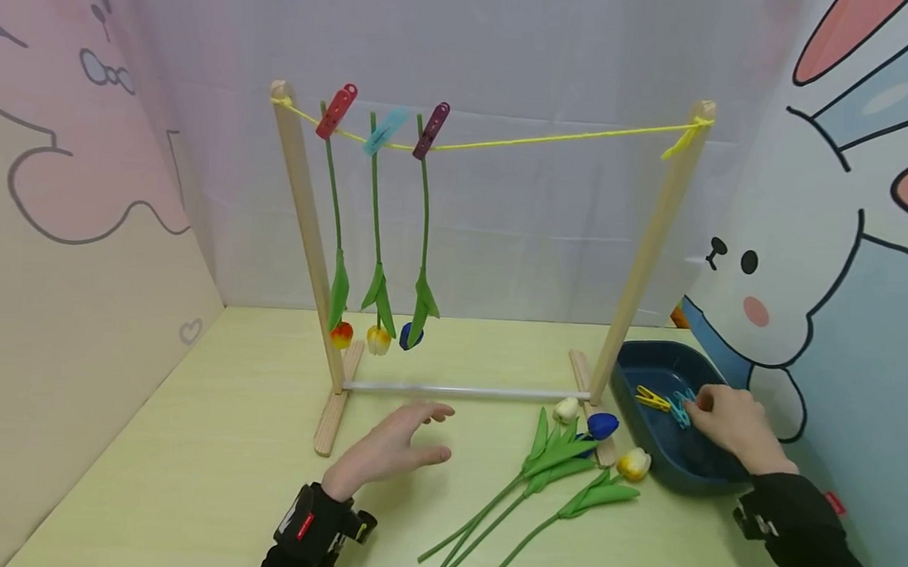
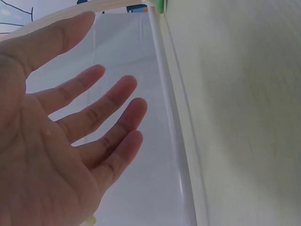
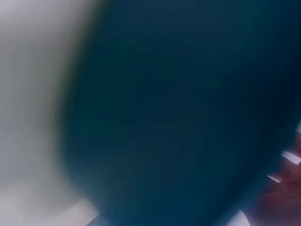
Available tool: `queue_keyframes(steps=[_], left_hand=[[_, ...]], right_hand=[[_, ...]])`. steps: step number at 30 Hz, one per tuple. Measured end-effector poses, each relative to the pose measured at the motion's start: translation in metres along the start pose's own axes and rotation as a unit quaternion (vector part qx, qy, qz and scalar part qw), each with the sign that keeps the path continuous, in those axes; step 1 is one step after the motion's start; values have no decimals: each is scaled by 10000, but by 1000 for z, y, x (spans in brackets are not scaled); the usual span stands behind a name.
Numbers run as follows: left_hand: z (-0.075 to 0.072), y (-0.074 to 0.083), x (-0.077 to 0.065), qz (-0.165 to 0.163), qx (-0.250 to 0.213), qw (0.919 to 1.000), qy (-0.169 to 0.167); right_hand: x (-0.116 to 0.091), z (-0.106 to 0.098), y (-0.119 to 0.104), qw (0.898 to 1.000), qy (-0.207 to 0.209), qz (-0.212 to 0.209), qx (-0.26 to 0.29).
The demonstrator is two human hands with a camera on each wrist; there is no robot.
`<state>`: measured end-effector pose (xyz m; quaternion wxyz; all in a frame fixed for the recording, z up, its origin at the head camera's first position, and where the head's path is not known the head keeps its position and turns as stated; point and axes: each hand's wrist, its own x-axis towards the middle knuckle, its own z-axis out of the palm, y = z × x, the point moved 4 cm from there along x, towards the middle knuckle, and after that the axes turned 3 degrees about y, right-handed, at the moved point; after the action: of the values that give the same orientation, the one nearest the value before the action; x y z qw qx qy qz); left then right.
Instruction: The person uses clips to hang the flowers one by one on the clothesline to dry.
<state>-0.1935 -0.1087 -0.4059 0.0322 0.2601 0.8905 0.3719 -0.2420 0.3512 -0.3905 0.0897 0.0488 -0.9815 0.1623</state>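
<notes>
Over the dark blue basin [image 1: 665,348], my right hand [image 1: 734,423] pinches at a light-blue clothespin [image 1: 680,408] with curled fingers. A yellow clothespin [image 1: 652,398] lies just left of it. In the right wrist view the basin wall [image 3: 178,113] fills most of the frame, blurred, hiding the fingertips. My left hand [image 1: 391,446] hovers over the table in front of the rack, fingers spread and relaxed, nothing held. Its palm and all its fingers show in the left wrist view. Several artificial tulips [image 1: 537,478] lie on the table between the hands.
A wooden rack [image 1: 654,240] carries a yellow string [image 1: 557,139]. Three tulips hang upside down from it by a red clothespin [image 1: 336,111], a light-blue clothespin [image 1: 387,131] and a dark purple clothespin [image 1: 432,131]. A white rod [image 1: 465,391] joins the rack's posts low down.
</notes>
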Motion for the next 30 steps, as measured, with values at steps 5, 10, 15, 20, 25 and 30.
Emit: queue_keyframes(steps=[5,10,15,20,25,30], left_hand=[[14,7,6,97,328,9976,-605],[35,21,14,-60,574,9922,-1107],[55,31,21,-215,544,9864,-1533],[65,33,22,-425,841,9838,-1522],[73,32,20,-422,1055,9828,-1454],[78,29,19,-422,1045,9829,-1455]], right_hand=[[-2,-20,-38,9893,1323,-54,614],[-2,-28,-82,9688,1988,40,1478],[2,-20,-114,9477,2185,17,2325],[10,-11,-132,9208,2380,-96,3089],[10,-5,-135,8828,2422,-80,4023],[8,2,-134,8406,2069,-160,5004]])
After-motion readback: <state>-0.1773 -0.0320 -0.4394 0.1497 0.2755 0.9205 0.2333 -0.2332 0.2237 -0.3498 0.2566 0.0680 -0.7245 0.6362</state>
